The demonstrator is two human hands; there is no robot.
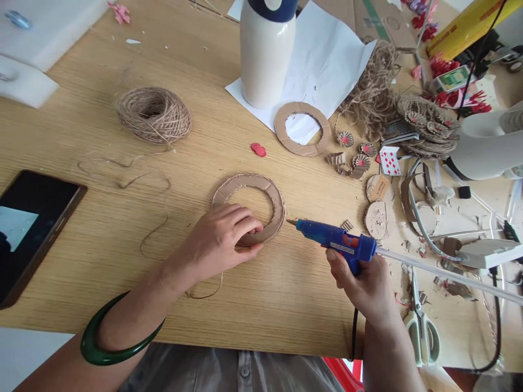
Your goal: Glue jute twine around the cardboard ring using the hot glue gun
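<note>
A cardboard ring (275,198) with twine along its edge lies on the wooden table. My left hand (223,234) is closed on the ring's lower left part, thumb and fingers gripping it. In my right hand (362,277) is a blue glue gun (327,235), its tip pointing left, close to the ring's right edge; a long clear glue stick extends from its back. A thin strand of twine (166,207) runs over the table on the left from a ball of twine (154,115). Another cardboard ring (281,128) lies partly on white paper.
A white bottle (266,60) stands at the back on white paper (327,60). A dark tablet (36,228) lies at the left. On the right are scissors (420,326), a playing card (390,160), cardboard scraps, cables and tangled twine (373,92). Red discs (259,149) lie mid-table.
</note>
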